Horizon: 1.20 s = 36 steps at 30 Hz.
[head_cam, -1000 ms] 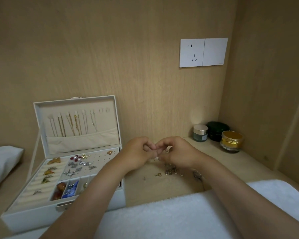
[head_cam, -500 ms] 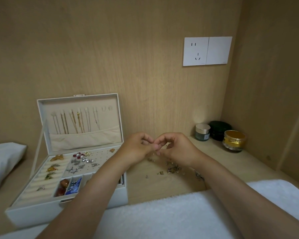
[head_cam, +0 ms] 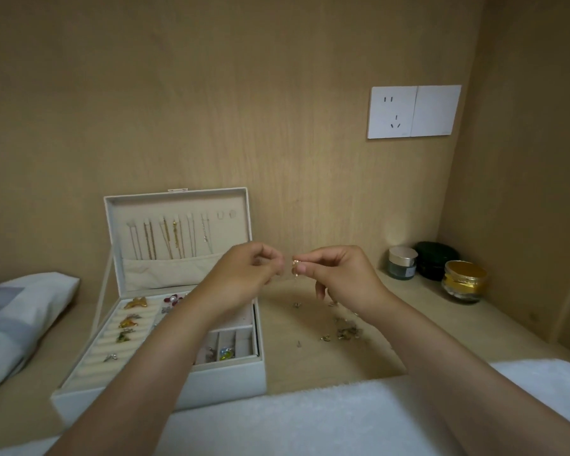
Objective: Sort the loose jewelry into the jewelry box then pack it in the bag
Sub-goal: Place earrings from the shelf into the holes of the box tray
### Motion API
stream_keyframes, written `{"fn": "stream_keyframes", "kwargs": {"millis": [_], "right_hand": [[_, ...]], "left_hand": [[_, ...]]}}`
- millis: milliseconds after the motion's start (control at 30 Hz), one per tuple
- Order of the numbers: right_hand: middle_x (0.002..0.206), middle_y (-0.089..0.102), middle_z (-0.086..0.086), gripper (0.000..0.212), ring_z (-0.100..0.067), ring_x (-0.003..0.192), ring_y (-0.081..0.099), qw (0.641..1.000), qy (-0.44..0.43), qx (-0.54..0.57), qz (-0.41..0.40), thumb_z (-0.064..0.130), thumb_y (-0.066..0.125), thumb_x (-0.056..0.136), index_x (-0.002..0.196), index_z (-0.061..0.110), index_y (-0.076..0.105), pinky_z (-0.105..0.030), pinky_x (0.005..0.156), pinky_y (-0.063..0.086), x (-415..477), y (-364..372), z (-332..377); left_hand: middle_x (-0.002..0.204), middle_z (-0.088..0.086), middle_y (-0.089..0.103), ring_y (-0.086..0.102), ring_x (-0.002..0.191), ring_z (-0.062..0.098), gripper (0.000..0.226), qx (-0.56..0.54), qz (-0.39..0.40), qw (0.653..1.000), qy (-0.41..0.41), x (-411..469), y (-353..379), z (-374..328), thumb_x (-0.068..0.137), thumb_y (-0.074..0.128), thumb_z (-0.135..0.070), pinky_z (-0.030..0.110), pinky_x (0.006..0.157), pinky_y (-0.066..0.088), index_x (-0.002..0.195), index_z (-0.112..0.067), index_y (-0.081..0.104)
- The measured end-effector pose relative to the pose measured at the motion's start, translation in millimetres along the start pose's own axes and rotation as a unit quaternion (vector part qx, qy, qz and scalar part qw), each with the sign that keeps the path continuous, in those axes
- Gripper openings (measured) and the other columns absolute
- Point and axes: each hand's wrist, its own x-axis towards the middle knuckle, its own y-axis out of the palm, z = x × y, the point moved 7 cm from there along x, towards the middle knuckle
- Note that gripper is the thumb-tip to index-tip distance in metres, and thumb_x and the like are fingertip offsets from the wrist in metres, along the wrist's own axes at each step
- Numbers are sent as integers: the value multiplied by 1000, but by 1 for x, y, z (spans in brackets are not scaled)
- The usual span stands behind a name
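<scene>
Loose jewelry [head_cam: 344, 331], a scatter of small gold and silver pieces, is spread on the pale wooden shelf [head_cam: 310, 366] just right of the white rectangular jewelry box [head_cam: 218, 386]. The box is stood open, with its lid [head_cam: 178, 200] raised upright against the wooden back wall. Thin gold and silver necklaces [head_cam: 170, 238] are hung in a row inside the lid above a cloth pocket. In the box's tray, amber-coloured brooches [head_cam: 135, 303] are seated in the cream ring rolls on the left side, and a blue and yellow piece [head_cam: 226, 353] is laid in one of the small front compartments.

One small gold earring with a pearl bead [head_cam: 296, 265] is held in the air above the shelf, right of the box's lid. It is pinched between the thumb and forefinger of the right hand [head_cam: 346, 279], and a fine strand is seen hanging from it. The left hand [head_cam: 244, 274] is raised over the box's rear right corner, near the earring but apart from it. Its fingers are curled with thumb and forefinger tips brought together, and whether anything is pinched there cannot be told.

Well right of the box, a silver-lidded glass jar [head_cam: 402, 266], a dark green round container [head_cam: 436, 260] and a gold-topped glass jar [head_cam: 464, 281] are grouped in the corner. A white wall socket plate [head_cam: 413, 111] is mounted above them. A white towel [head_cam: 310, 419] is spread in front of the box, and a soft white and grey fabric piece [head_cam: 20, 317] is laid to its left.
</scene>
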Motion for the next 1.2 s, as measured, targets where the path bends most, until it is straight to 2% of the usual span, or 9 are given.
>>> {"fn": "stream_keyframes", "kwargs": {"millis": [133,267,333,400,567,733,933,1067,1200], "right_hand": [[84,78,-5,9,-13,40,48,1000,14,-10,2,8,75,87,94,11,80,-20,42,42,17,30,4],[76,73,1,8,-7,38,48,998,26,-63,17,11,77,86,90,18,78,-19,44,41,33,68,3],[72,71,5,10,0,42,54,995,17,-94,18,12,78,84,83,21,76,-15,49,43,38,87,5],[73,71,9,11,2,58,62,988,-6,-149,27,16,81,82,79,26,76,-18,61,48,44,106,6],[88,74,15,5,-1,83,67,943,-40,-319,86,27,77,85,90,28,80,-30,82,58,49,145,6],[88,74,18,7,-1,84,66,897,-81,-421,112,35,75,84,90,33,78,-34,80,58,48,159,6],[92,74,17,8,-3,85,65,865,-145,-463,124,38,75,85,92,36,78,-29,76,54,43,167,11],[96,73,13,11,-8,86,65,846,-187,-484,124,37,73,86,96,35,77,-28,74,54,40,174,16],[97,72,12,11,-10,89,65,832,-197,-504,121,37,71,87,97,35,76,-29,73,53,40,175,17]], "left_hand": [[98,-21,65,59,91,-1,12,171,-45,984,17,-14,-61,23,96,60,-28,26,81,46,99,-35,69],[114,-13,63,58,105,6,21,243,-53,968,-28,-27,-102,70,93,59,-23,36,96,50,99,-41,67],[118,-10,65,61,107,7,25,243,-48,968,-43,-29,-112,86,91,61,-19,38,100,50,103,-39,69],[116,-11,67,61,107,8,27,239,-52,969,-40,-29,-117,92,89,62,-15,37,102,49,107,-32,72],[108,-14,70,64,98,5,23,223,-42,973,-39,-26,-114,94,90,62,-19,32,96,52,105,-32,74],[93,-20,68,63,81,-6,22,225,-32,973,-29,-24,-109,96,91,60,-21,27,85,54,101,-34,75],[92,-19,70,63,81,-4,21,220,-24,975,-25,-22,-111,99,92,61,-22,20,76,51,101,-34,76],[97,-20,69,60,87,-7,21,197,-27,980,-10,-23,-111,98,92,64,-22,17,81,47,103,-36,74],[87,-23,67,60,81,-8,21,203,-17,979,-11,-24,-110,97,89,65,-20,17,76,47,98,-36,75]]}}
